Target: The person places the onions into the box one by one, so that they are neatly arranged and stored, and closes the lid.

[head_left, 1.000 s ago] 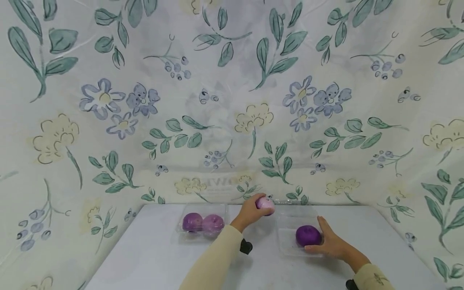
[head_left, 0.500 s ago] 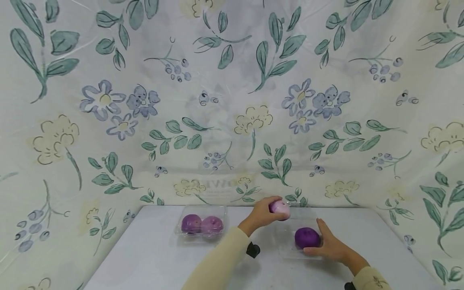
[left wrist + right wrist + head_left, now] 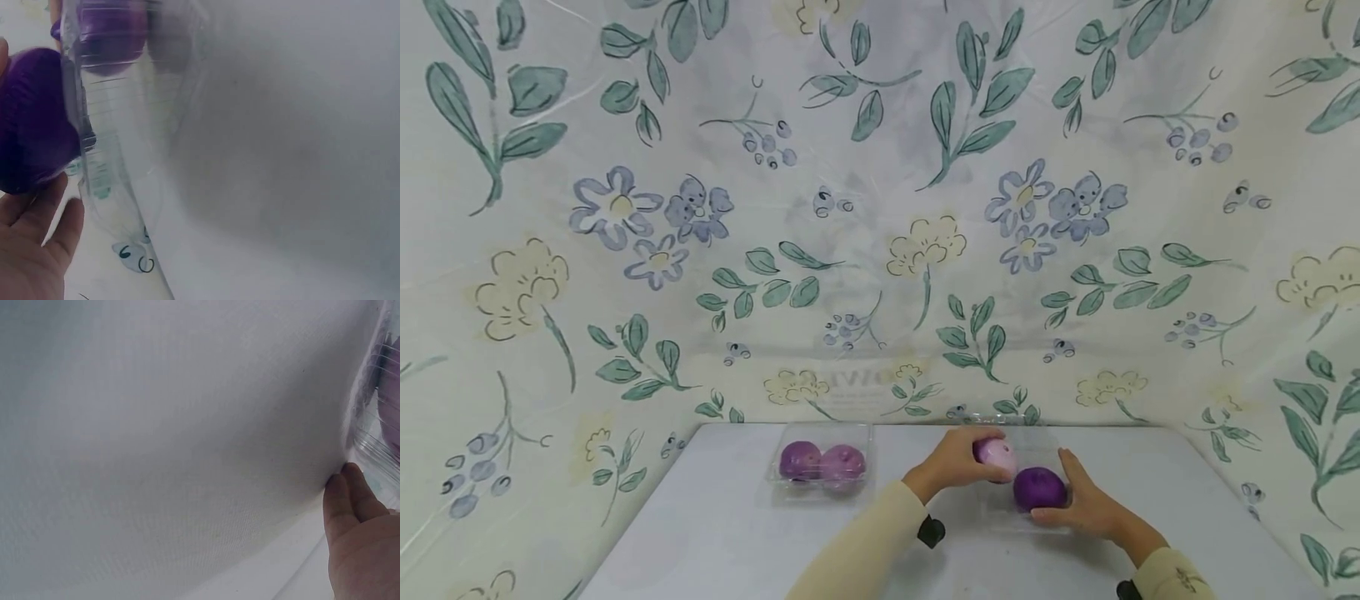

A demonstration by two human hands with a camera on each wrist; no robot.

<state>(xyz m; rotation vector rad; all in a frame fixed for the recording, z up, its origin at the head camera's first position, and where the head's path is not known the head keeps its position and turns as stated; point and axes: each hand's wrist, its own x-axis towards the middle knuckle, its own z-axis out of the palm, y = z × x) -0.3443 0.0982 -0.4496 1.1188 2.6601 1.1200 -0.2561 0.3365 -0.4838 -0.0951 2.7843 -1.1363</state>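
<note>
1. Head view, change: over the last second my left hand [image 3: 953, 460] has carried the pale bun [image 3: 996, 454] rightward from the gap between the two containers and down to the right tray [image 3: 1000, 515]. The bun now sits just beside the dark bun [image 3: 1039, 488], so I judge the placing nearly done, though the grip is not yet let go.
2. Head view, hands: left fingers curl round the pale bun. My right hand [image 3: 1086, 504] lies where it lay, fingers fairly straight and together along the dark bun's right side and the tray edge.
3. Head view, stock: the left tray [image 3: 820, 487] holds two purple buns [image 3: 822, 461], touching. All buns are round, smooth and matt. Both trays are clear thin plastic on a plain pale table [image 3: 715, 533]. The backdrop [image 3: 880, 208] is a glossy floral sheet.
4. Left wrist view: a deep purple bun [image 3: 31, 119] fills the left edge. Beside it stands a ribbed clear tray wall [image 3: 100, 156]. Fingers [image 3: 37, 231] show below the bun, loosely together. The thumb is out of view.
5. Right wrist view: mostly blurred pale table [image 3: 162, 444]. Two fingertips [image 3: 347, 494] lie pressed together against the ribbed clear tray corner [image 3: 372, 425]. A purple tint shows through the plastic.
</note>
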